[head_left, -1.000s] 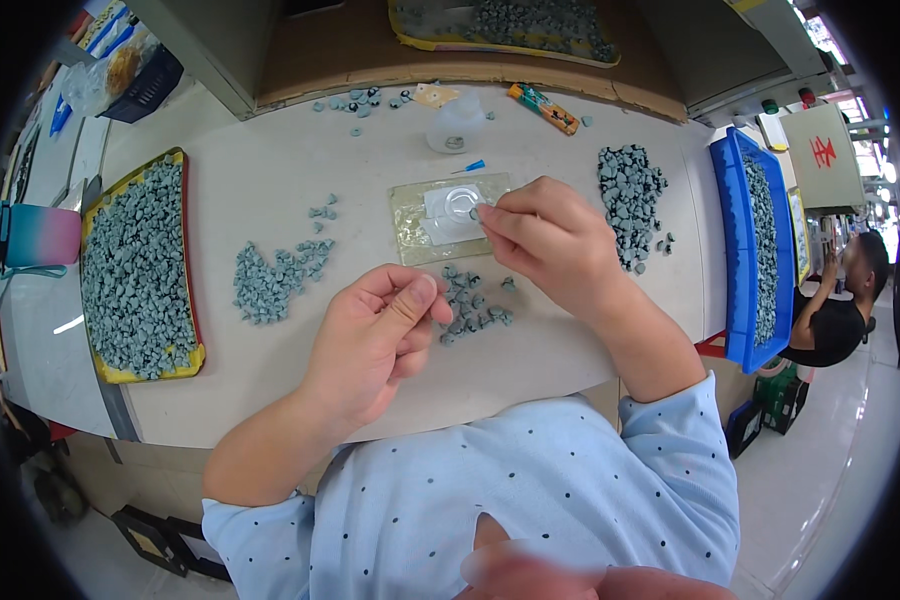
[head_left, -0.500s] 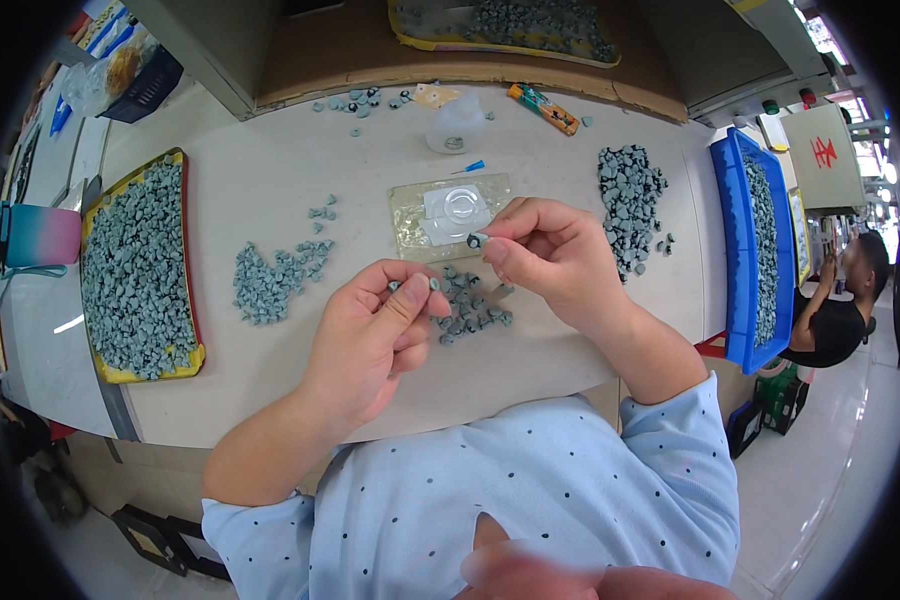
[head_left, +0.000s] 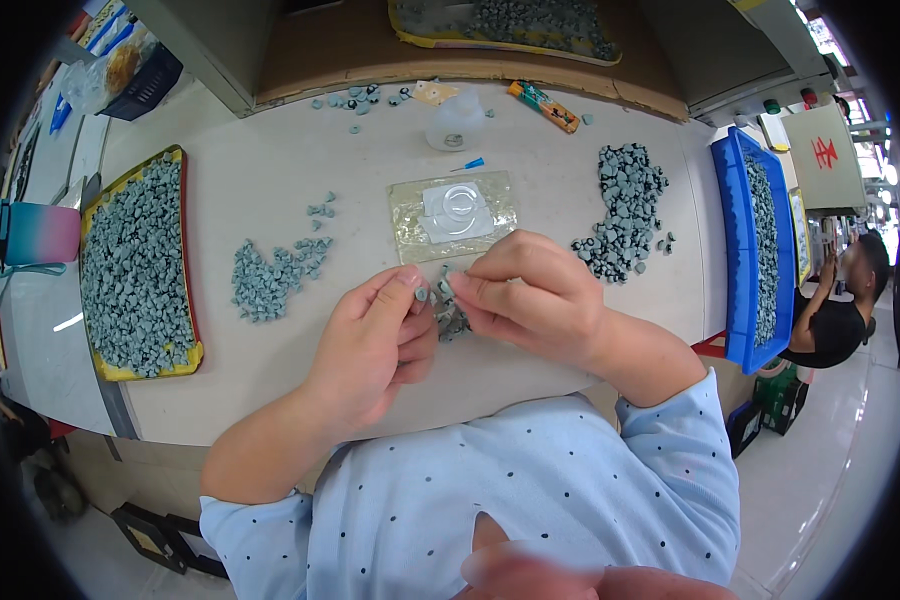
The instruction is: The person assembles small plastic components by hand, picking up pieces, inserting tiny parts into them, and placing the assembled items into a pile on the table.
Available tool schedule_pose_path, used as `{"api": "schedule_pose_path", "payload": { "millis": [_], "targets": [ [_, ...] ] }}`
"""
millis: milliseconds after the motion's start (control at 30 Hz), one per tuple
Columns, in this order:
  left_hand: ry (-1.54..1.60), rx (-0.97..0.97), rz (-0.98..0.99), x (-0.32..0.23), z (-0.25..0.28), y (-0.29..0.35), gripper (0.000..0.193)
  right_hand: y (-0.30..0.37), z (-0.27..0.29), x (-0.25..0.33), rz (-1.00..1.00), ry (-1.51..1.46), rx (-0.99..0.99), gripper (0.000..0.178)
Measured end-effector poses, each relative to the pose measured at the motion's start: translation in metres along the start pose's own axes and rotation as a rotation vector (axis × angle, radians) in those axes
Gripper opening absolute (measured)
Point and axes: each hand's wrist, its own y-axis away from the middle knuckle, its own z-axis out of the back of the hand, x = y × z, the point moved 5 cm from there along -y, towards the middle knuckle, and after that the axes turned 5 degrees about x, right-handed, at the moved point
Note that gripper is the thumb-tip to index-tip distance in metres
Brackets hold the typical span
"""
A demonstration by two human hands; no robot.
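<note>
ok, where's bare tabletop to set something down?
Bare tabletop: beyond the left pile, bordered by the left tray and stray pieces; between the mat and right pile; on the left pile's near side, between left tray and left forearm. Crowded: centre, with left hand and right hand around loose pieces.

worktable (head_left: pixel 270 185) — pale | cabinet (head_left: pixel 195 45) — grey | floor (head_left: pixel 840 470) glossy, light-toned | lamps (head_left: pixel 889 171) lit, right

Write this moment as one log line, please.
left hand: pinches grey piece | right hand: pinches another piece | blue tray: at right
</note>
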Motion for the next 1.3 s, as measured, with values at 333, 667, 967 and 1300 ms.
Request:
{"api": "schedule_pose_path", "payload": {
  "millis": [333,667,967,1300],
  "targets": [
    [0.002,-0.051,0.042,0.002,0.005,0.002,0.028,0.000,-0.010,0.013,0.226,0.185,0.034,0.019],
    [0.007,-0.063,0.047,0.000,0.006,0.010,0.028,-0.004,-0.021,0.019,0.292,0.207,0.088,0.019],
    [-0.178,-0.080,-0.221,-0.008,0.014,0.025,0.029,-0.009,-0.033,0.029,0.330,0.196,0.059,0.019],
    [-0.390,-0.154,-0.457,-0.017,0.017,0.034,0.027,-0.015,-0.036,0.019,0.007,-0.179,0.009,0.024]
  ]
}}
